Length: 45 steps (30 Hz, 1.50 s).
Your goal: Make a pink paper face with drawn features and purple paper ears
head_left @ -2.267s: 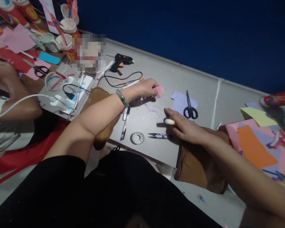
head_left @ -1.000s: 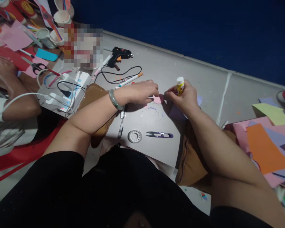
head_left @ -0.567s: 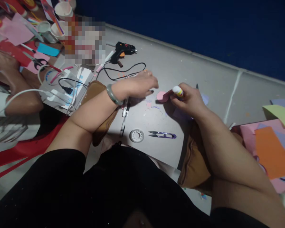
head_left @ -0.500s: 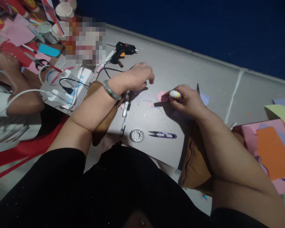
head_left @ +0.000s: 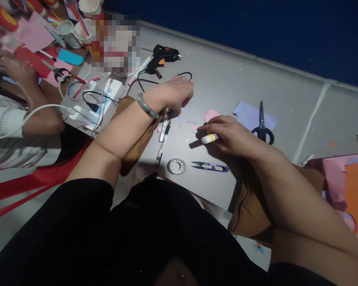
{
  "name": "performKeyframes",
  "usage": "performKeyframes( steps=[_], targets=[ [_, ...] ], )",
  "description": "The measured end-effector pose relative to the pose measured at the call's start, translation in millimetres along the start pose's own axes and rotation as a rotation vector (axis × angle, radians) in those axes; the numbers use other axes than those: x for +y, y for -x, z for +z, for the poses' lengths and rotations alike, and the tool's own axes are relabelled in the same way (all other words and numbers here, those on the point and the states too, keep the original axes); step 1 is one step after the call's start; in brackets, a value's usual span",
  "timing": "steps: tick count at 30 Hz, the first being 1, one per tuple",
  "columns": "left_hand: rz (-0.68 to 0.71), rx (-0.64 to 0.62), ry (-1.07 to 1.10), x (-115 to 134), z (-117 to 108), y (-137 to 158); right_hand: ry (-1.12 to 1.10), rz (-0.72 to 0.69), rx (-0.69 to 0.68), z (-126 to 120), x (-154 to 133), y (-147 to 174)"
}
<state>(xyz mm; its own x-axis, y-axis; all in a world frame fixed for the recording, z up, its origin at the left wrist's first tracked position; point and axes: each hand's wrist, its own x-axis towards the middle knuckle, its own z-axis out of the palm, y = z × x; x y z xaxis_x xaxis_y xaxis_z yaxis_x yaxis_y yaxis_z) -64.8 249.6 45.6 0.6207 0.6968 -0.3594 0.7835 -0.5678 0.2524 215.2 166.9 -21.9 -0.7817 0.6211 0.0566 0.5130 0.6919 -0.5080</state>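
Fingers of the right hand point(head_left: 229, 135) are closed around what looks like a glue stick point(head_left: 209, 138) in the head view, while those of the left hand point(head_left: 177, 93) are curled; whether they hold anything cannot be told. Flat on the table point(head_left: 220, 75), just beyond the right hand, lies a pink paper circle point(head_left: 211, 115).

That circle is light and loose, so the nearby knuckles could brush it away or crease it. Small paper scraps point(head_left: 193, 127) lie near it and might cling to any glue. The cord point(head_left: 185, 73) of the glue gun point(head_left: 164, 55) runs close by the left hand; a snagged wrist could drag the gun across. Thread snips point(head_left: 205, 165) lie with points bare, a likely prick for a careless reach, and the scissors point(head_left: 261, 127) on the purple paper point(head_left: 244, 113) could be nudged by the right hand.

As for writing, the marker point(head_left: 164, 129) carries dark lettering too small to read. The glue stick shows a yellow band, but no brand is legible.
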Motion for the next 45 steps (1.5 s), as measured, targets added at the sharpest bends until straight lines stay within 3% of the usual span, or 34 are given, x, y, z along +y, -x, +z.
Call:
performKeyframes(
  steps=[5, 14, 29, 33, 38, 45],
  targets=[
    [-0.052, -0.029, -0.126, 12.4, -1.1, -0.6, 0.025, 0.013, -0.031, -0.6, -5.3, 2.0],
    [0.102, -0.020, -0.052, 10.4, 2.6, 3.5, 0.026, -0.016, -0.002, -1.1, -14.0, 0.6],
    [-0.028, -0.088, 0.069, 16.3, 12.0, -6.5, -0.025, -0.196, -0.059, 8.5, -30.6, -4.9],
    [-0.004, -0.100, 0.150, 15.8, 11.9, -5.6, -0.051, -0.176, -0.031, 5.3, -33.5, -5.1],
    [0.041, -0.105, 0.040, 17.9, 2.2, -1.1, -0.042, -0.176, 0.045, 6.8, -32.0, -5.3],
    [0.088, -0.082, 0.065, 12.9, -2.3, 1.7, -0.052, -0.157, 0.114, 11.9, -28.3, -5.5]
  ],
)
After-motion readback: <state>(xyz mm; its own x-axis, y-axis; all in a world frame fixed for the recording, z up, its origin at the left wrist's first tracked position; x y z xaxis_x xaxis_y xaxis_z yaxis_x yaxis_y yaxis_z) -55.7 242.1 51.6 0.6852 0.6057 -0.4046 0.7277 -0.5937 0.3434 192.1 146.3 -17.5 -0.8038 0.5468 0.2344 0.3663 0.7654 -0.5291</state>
